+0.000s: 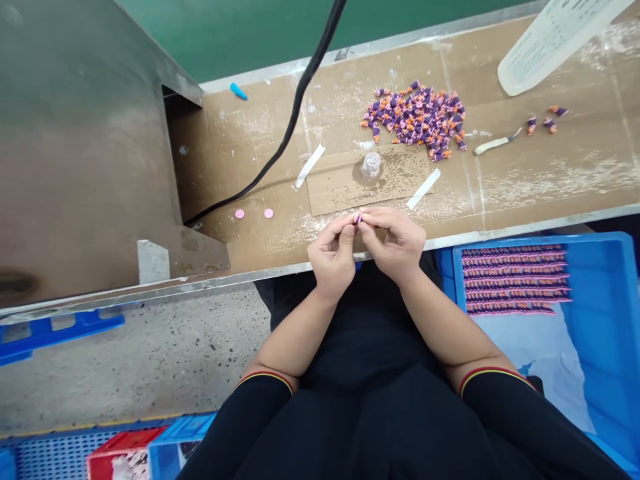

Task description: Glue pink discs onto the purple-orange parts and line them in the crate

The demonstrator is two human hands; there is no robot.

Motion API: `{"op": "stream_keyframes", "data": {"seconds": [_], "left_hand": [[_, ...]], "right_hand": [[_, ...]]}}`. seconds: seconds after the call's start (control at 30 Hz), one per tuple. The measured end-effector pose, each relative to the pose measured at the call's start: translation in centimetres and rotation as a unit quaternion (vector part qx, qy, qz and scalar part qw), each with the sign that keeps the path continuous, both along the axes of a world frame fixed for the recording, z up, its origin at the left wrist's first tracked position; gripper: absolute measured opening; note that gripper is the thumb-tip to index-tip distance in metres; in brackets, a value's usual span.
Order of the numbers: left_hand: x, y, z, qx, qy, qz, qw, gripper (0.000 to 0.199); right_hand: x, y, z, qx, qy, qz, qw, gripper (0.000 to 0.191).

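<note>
Near the bench's front edge, my left hand and my right hand meet, fingertips pinched together on a small purple-and-pink figurine. The fingers cover most of it. Just beyond them, a small clear plastic cup stands on a wet-spotted cardboard piece. Behind it and to the right lies a heap of small purple, pink and orange figurines. Two flat pink discs, a nearer one and a farther-left one, rest left of my hands.
A black cable crosses above the bench. On the right are a brush-like tool, several loose figurines and a translucent white container. A blue bin holds rows of figurines. A metal housing stands left; a blue cone-shaped piece lies behind.
</note>
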State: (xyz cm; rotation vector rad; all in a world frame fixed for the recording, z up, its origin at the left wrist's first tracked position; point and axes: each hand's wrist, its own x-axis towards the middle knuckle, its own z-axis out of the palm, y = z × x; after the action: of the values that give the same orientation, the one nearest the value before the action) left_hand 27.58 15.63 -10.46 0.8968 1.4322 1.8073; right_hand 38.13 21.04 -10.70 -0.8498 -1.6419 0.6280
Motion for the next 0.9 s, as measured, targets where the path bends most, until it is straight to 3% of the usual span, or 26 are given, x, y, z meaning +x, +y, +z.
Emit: {"op": "stream_keyframes", "data": {"seconds": [0.2, 0.33, 0.47, 0.57, 0.6, 0.67, 0.7, 0.77, 0.9], "left_hand": [[-0.2, 0.1, -0.8, 0.034, -0.079, 0.001, 0.996, 0.033], [-0.4, 0.7, -0.6, 0.049, -0.088, 0.019, 0.995, 0.032], [-0.4, 1.3, -0.1, 0.054, -0.090, 0.026, 0.994, 0.028], [-0.2, 1.8, 0.0, 0.048, -0.076, 0.040, 0.995, 0.029], [-0.2, 1.9, 0.0, 0.053, -0.070, 0.046, 0.995, 0.030], [-0.1, 2.2, -0.1, 0.067, -0.061, 0.058, 0.994, 0.029], [0.0, 2.4, -0.1, 0.071, -0.054, 0.060, 0.994, 0.028], [0.1, 2.7, -0.2, 0.069, -0.033, 0.060, 0.995, 0.026], [0.3, 3.2, 0.0, 0.054, 0.011, 0.068, 0.996, 0.023]], "right_hand": [[1.5, -0.6, 0.5, -0.055, 0.045, 0.019, 0.997, 0.009], [5.7, -1.4, 0.0, -0.142, 0.110, 0.029, 0.983, 0.008], [14.7, -1.9, -1.6, -0.208, 0.137, -0.019, 0.968, 0.027], [24.7, -2.5, -2.8, -0.259, 0.121, -0.163, 0.944, 0.038], [28.1, -2.9, -3.1, -0.284, 0.095, -0.238, 0.924, 0.038], [34.1, -4.0, -3.6, -0.378, -0.024, -0.399, 0.835, 0.034], [36.4, -4.6, -3.9, -0.407, -0.061, -0.438, 0.800, 0.033], [39.8, -6.0, -4.5, -0.458, -0.128, -0.482, 0.736, 0.032], [43.1, -8.1, -6.0, -0.534, -0.241, -0.490, 0.645, 0.032]]}}
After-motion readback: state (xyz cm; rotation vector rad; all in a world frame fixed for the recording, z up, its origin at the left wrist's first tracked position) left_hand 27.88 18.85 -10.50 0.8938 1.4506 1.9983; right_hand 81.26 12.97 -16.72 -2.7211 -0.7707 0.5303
